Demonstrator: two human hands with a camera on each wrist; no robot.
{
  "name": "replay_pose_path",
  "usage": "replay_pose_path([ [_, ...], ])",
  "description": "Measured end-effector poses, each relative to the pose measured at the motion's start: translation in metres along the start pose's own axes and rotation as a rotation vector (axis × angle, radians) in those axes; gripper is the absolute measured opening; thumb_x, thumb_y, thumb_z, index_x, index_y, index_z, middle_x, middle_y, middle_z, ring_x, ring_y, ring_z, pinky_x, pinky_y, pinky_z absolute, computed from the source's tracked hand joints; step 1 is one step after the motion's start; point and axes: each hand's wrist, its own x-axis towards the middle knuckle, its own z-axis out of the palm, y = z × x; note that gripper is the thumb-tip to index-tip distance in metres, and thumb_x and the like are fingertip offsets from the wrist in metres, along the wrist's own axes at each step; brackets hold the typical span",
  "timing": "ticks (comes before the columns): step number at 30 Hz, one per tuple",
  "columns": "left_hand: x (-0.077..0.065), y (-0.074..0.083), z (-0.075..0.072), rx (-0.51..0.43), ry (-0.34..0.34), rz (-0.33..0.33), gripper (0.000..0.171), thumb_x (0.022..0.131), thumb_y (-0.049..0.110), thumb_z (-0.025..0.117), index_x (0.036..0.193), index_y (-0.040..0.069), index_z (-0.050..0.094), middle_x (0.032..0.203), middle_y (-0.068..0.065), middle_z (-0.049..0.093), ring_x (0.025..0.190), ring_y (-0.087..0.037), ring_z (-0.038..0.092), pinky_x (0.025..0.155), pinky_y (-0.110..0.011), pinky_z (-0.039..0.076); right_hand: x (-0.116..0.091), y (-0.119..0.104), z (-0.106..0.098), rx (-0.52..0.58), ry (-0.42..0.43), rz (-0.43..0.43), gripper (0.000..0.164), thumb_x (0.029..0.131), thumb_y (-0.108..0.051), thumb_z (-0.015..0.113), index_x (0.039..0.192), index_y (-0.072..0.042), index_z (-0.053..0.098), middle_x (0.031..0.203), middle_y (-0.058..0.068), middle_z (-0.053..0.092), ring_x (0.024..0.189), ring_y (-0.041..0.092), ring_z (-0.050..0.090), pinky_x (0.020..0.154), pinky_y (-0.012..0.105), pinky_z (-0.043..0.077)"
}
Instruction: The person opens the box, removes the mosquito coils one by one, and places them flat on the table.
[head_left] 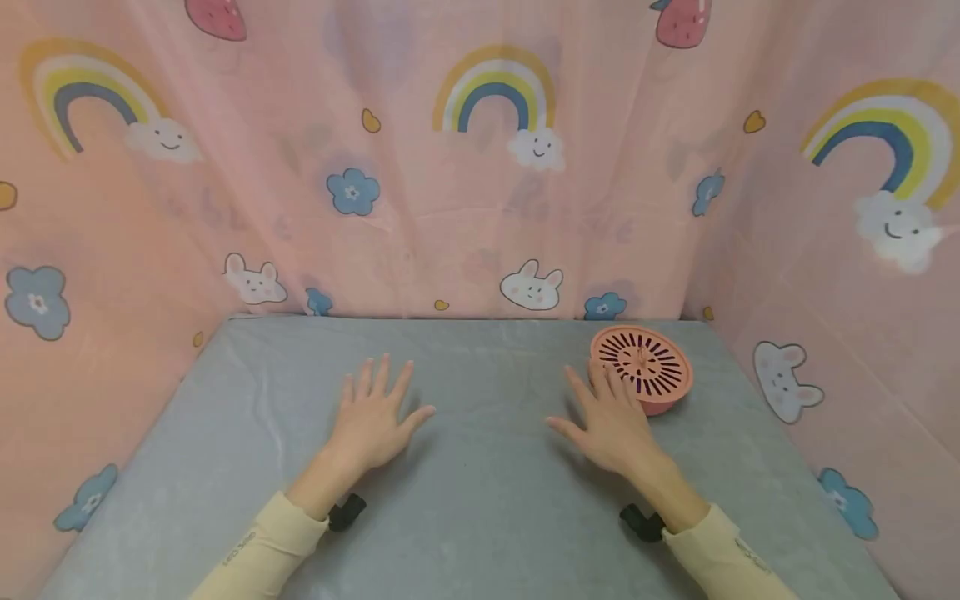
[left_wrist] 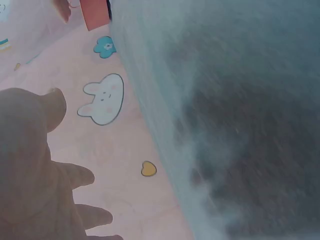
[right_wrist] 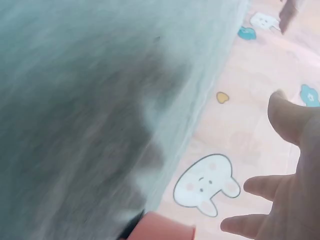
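Observation:
A round pink container (head_left: 657, 407) with a slotted lid (head_left: 667, 367) stands at the back right of the table. My right hand (head_left: 611, 425) is spread palm down above the table, its fingers overlapping the lid's near left edge in the head view. On the left, my left hand (head_left: 371, 429) hovers with fingers spread and nothing in it. Shadows of the hands fall on the cloth below. In the right wrist view, part of the pink container (right_wrist: 162, 229) shows at the bottom, below the right hand's fingers (right_wrist: 262, 186).
A grey-blue cloth covers the table (head_left: 480, 500). Pink curtains (head_left: 420, 242) printed with rainbows, rabbits and flowers enclose its back and both sides. Dark wrist-worn devices sit under the left wrist (head_left: 347, 512) and right wrist (head_left: 642, 523).

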Motion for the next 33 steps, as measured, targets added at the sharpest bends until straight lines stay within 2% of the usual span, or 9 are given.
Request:
replay_pose_path([
  [5, 0.006, 0.012, 0.000, -0.007, -0.006, 0.009, 0.081, 0.102, 0.065, 0.040, 0.164, 0.016, 0.021, 0.168, -0.022, 0.008, 0.154, -0.044, 0.005, 0.120, -0.066, 0.012, -0.006, 0.010, -0.002, -0.011, 0.030, 0.004, 0.083, 0.098, -0.063, 0.053, 0.158, -0.008, 0.034, 0.161, 0.030, 0.027, 0.149, 0.052, 0.015, 0.120, 0.066, 0.011],
  [9, 0.014, 0.025, 0.003, -0.016, 0.004, 0.028, 0.078, 0.103, 0.063, 0.040, 0.163, 0.016, 0.022, 0.167, -0.023, 0.011, 0.153, -0.044, 0.009, 0.121, -0.062, 0.016, -0.011, 0.019, -0.007, -0.022, 0.055, 0.001, 0.078, 0.100, -0.056, 0.055, 0.156, -0.004, 0.037, 0.159, 0.032, 0.028, 0.148, 0.052, 0.019, 0.120, 0.065, 0.014],
  [16, 0.035, 0.060, 0.006, -0.103, 0.006, 0.098, 0.075, 0.104, 0.061, 0.038, 0.162, 0.015, 0.026, 0.166, -0.023, 0.018, 0.153, -0.042, 0.016, 0.121, -0.058, 0.021, -0.011, 0.035, -0.023, 0.000, 0.116, 0.012, 0.071, 0.103, -0.049, 0.055, 0.148, 0.005, 0.046, 0.154, 0.036, 0.033, 0.143, 0.054, 0.028, 0.114, 0.069, 0.024],
  [23, 0.052, 0.096, 0.009, -0.142, 0.006, 0.138, 0.074, 0.104, 0.060, 0.040, 0.162, 0.016, 0.028, 0.165, -0.019, 0.024, 0.151, -0.036, 0.023, 0.121, -0.055, 0.025, -0.010, 0.046, -0.039, 0.020, 0.194, 0.023, 0.059, 0.104, -0.036, 0.058, 0.144, 0.007, 0.050, 0.148, 0.033, 0.044, 0.138, 0.051, 0.038, 0.110, 0.071, 0.029],
  [28, 0.061, 0.118, 0.010, -0.194, 0.038, 0.173, 0.068, 0.106, 0.055, 0.043, 0.159, 0.014, 0.034, 0.162, -0.020, 0.031, 0.149, -0.037, 0.029, 0.118, -0.056, 0.030, -0.006, 0.058, -0.043, 0.082, 0.227, 0.057, 0.052, 0.105, -0.029, 0.054, 0.141, 0.009, 0.051, 0.139, 0.031, 0.052, 0.131, 0.051, 0.043, 0.108, 0.069, 0.031],
  [33, 0.070, 0.137, 0.009, -0.233, 0.066, 0.202, 0.063, 0.107, 0.049, 0.043, 0.157, 0.012, 0.037, 0.159, -0.019, 0.037, 0.147, -0.035, 0.033, 0.118, -0.054, 0.031, -0.003, 0.071, -0.044, 0.121, 0.254, 0.124, 0.051, 0.106, -0.033, 0.054, 0.135, 0.008, 0.056, 0.139, 0.032, 0.052, 0.130, 0.054, 0.043, 0.107, 0.071, 0.032],
])
